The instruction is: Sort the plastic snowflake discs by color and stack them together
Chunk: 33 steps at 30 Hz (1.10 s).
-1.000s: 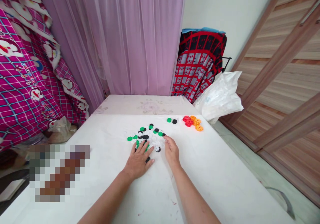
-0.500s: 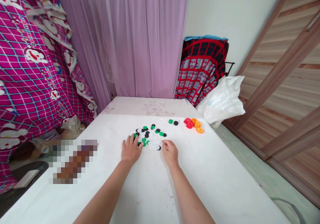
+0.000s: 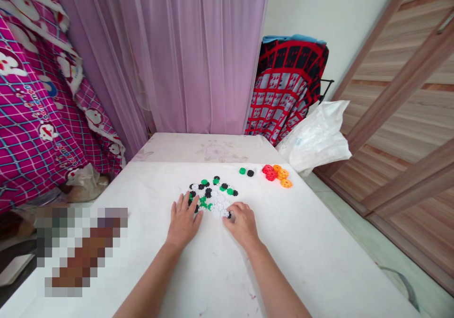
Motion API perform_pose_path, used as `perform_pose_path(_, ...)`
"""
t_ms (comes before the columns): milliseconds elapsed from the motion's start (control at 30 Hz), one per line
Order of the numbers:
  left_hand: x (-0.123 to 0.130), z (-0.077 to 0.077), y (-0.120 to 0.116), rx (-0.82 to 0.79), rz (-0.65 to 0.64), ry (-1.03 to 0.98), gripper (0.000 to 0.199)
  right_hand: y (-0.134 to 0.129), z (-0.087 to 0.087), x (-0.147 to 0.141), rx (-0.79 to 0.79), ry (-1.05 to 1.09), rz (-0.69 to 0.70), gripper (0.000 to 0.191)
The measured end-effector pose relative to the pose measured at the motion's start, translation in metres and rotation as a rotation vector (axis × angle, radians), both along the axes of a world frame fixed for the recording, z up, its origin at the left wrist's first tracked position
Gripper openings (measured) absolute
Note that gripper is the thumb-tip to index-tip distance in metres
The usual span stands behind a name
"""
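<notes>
Your left hand (image 3: 184, 220) lay spread, your right hand (image 3: 244, 223) curled at a black disc (image 3: 229, 215), grip unclear; mixed discs (image 3: 218, 204) lay mid-counter (image 3: 319, 251), red discs (image 3: 271, 174) and orange discs (image 3: 283, 173) already grouped near its right edge.

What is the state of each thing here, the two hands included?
Left hand: open, fingers spread.
Right hand: curled at a black piece; grip unclear.
White, green and black pieces: loose, clustered, partly overlapping.
Red pieces: bunched together.
Orange pieces: bunched beside the red.
Tablecloth: spread out.
Bag: crumpled.
Curtain: hanging in folds.
Wardrobe doors: seemingly closed.
</notes>
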<state>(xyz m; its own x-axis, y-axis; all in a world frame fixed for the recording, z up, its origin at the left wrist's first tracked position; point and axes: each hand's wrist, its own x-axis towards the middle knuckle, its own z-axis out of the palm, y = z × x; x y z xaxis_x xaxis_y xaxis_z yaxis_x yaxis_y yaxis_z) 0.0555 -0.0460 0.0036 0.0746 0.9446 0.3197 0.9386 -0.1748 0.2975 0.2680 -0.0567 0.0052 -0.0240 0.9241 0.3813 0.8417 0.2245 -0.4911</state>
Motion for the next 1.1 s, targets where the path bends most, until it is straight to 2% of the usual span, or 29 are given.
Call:
perform_pose_path(133,-0.012,-0.004,0.015,0.089,0.036,-0.354,0.044,0.006,-0.008,0.006,0.076,0.099,-0.028,0.014)
perform_pose_path(300,-0.022,-0.003,0.024,0.089,0.118,-0.687,0.042,0.024,-0.013,0.031,0.168,0.213,-0.217,0.018)
perform_pose_path(467,-0.020,0.002,0.018,0.054,0.138,-0.821,0.040,0.029,-0.010,0.041,0.055,0.170,-0.230,0.021)
perform_pose_path(700,-0.014,0.006,0.013,0.025,0.157,-0.914,0.039,0.025,-0.005,0.049,-0.036,0.335,-0.317,0.031)
perform_pose_path(933,-0.014,0.009,0.008,-0.006,0.170,-0.913,0.040,0.015,-0.002,0.048,-0.015,0.205,-0.200,0.022)
perform_pose_path(1100,-0.015,0.012,0.005,-0.029,0.211,-0.985,0.044,-0.006,0.006,0.028,-0.057,0.074,0.036,0.013)
